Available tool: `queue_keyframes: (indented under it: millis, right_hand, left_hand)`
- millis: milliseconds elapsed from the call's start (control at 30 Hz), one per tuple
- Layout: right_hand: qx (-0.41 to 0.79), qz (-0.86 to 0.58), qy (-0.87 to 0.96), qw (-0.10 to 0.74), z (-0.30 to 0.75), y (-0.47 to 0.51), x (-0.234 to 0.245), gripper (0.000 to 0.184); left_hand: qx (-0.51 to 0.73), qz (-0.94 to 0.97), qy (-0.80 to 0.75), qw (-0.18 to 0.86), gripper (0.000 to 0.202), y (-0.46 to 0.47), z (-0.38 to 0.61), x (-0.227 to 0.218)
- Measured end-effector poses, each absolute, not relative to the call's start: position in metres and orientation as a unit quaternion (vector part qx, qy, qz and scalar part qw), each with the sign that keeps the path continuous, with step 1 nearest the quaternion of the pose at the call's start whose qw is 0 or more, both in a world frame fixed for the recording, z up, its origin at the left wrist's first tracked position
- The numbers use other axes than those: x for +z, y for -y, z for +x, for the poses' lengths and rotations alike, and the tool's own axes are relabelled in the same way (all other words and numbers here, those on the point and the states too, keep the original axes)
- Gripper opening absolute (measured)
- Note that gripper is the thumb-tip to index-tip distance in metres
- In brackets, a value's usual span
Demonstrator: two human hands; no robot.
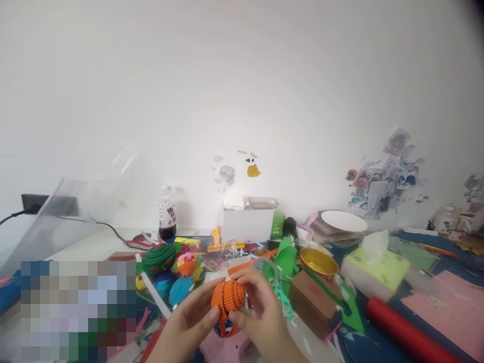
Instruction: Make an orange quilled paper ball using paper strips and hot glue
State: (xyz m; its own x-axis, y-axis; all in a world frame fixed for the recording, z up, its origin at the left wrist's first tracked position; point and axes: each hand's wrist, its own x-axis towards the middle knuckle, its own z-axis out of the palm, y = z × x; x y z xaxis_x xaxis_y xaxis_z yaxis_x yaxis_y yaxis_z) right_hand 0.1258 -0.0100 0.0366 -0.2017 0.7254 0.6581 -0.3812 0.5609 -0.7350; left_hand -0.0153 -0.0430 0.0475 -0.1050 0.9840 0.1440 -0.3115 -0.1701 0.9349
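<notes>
Both my hands hold an orange ribbed paper ball (228, 297) low in the middle of the view. My left hand (189, 322) grips it from the left with thumb and fingers closed on it. My right hand (264, 312) wraps it from the right and above, fingers curled round it. A loose orange strip hangs under the ball. Behind it lie other ribbed paper shapes: a green one (159, 257), a blue one (180, 291) and a small orange one (187, 266).
The table is crowded: a dark drink bottle (167, 212), a white box (247, 224), a gold foil bowl (318, 261), a brown box (313, 301), a tissue pack (374, 269), a red roll (406, 333), white plates (343, 221), pink paper at right. A clear sheet leans at left.
</notes>
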Motion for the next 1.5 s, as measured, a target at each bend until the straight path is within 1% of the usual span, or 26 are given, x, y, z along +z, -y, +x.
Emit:
queue_keyframes:
  millis: [133,467,667,767,900,1000,1067,1167,1367,1500]
  right_hand:
    - [0.449,-0.128,0.634,0.617,0.126,0.010,0.035,0.027]
    - [0.415,-0.109,0.668,0.609,0.129,0.009,0.033,0.024]
    - [0.418,-0.108,0.663,0.611,0.128,0.011,0.034,0.026]
    - [0.431,-0.135,0.648,0.613,0.127,0.011,0.034,0.030]
    - [0.461,-0.195,0.643,0.580,0.128,0.014,0.036,0.038]
    - [0.453,-0.195,0.668,0.557,0.131,0.016,0.039,0.040]
    - [0.452,-0.178,0.688,0.540,0.133,0.017,0.041,0.039]
    - [0.458,-0.178,0.693,0.527,0.135,0.015,0.041,0.033]
    - [0.452,-0.183,0.672,0.558,0.132,0.011,0.037,0.032]
    - [0.457,-0.179,0.670,0.557,0.131,0.013,0.040,0.030]
  left_hand:
    - [0.615,0.450,-0.394,0.514,0.045,0.042,-0.017,0.046]
    - [0.613,0.477,-0.357,0.519,0.039,0.042,-0.021,0.049]
    - [0.614,0.494,-0.374,0.489,0.037,0.044,-0.020,0.050]
    - [0.610,0.499,-0.400,0.468,0.037,0.043,-0.022,0.047]
    - [0.588,0.535,-0.365,0.484,0.044,0.042,-0.026,0.042]
    - [0.576,0.573,-0.385,0.438,0.040,0.042,-0.030,0.041]
    - [0.569,0.585,-0.408,0.409,0.035,0.042,-0.031,0.042]
    - [0.560,0.585,-0.420,0.410,0.036,0.042,-0.032,0.044]
    - [0.558,0.581,-0.436,0.401,0.036,0.043,-0.030,0.046]
    - [0.559,0.595,-0.436,0.379,0.034,0.044,-0.030,0.044]
